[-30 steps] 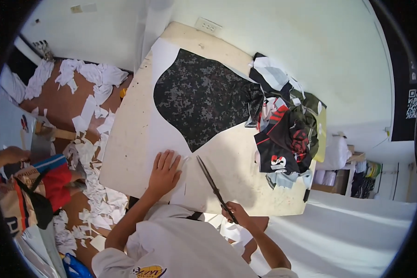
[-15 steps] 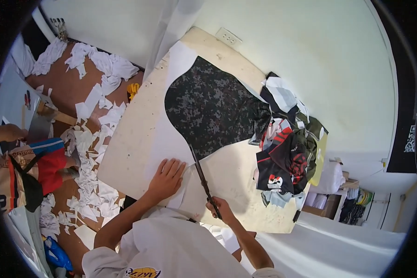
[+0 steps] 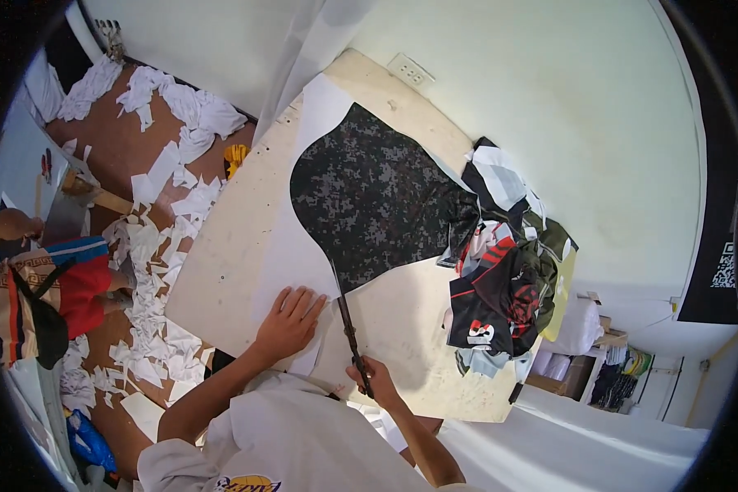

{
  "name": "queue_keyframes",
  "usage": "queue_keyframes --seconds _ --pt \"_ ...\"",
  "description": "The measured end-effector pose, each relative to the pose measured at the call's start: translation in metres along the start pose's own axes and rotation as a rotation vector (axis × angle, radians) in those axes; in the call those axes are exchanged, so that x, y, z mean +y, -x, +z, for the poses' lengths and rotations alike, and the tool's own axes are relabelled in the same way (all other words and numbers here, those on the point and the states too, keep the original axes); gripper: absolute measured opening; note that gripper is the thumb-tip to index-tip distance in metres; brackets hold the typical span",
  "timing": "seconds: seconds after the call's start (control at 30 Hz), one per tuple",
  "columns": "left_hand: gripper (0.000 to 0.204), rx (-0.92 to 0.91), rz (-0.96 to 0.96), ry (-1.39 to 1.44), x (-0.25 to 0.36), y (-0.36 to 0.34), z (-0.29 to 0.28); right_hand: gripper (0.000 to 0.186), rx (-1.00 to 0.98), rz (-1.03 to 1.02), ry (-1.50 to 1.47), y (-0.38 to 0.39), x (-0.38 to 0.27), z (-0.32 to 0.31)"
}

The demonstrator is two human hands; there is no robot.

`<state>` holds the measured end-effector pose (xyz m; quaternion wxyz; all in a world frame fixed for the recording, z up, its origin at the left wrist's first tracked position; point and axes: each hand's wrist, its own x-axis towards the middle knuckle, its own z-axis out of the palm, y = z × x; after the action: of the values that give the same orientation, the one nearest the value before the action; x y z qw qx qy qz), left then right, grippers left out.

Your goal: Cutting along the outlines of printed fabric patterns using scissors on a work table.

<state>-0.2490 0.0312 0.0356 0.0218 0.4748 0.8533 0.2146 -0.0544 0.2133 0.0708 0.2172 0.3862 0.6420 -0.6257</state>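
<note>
A dark digital-camouflage fabric piece lies on white paper on a pale wooden board table. My left hand rests on the paper with fingers spread, below the fabric's lower left edge. My right hand grips long dark scissors by the handles; their blades point up to the lower left edge of the fabric, beside its bottom corner. Whether the blades are apart I cannot tell.
Garments are piled at the board's right end. White scraps litter the floor. Another person's hand and legs are at left beside a second table. A wall socket is behind the board, shelves at far right.
My right hand has carried the scissors left and up, bringing the blades from beside the fabric's corner onto its lower edge. My left hand stays on the paper; the view has shifted slightly.
</note>
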Motion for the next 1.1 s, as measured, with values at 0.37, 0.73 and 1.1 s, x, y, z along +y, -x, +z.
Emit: queue_keyframes --seconds 0.37,0.73,1.1 --pt "0.052 0.023 -0.018 -0.01 0.001 0.001 0.0 0.052 0.079 0.024 0.275 0.004 -0.01 -0.016" --pt "0.049 0.017 -0.016 -0.012 0.001 0.0 0.0 0.041 -0.088 0.079 0.018 -0.022 -0.022 -0.039" --pt "0.047 0.044 -0.027 -0.019 0.003 0.002 0.004 0.045 -0.138 0.038 0.267 -0.044 -0.051 -0.069"
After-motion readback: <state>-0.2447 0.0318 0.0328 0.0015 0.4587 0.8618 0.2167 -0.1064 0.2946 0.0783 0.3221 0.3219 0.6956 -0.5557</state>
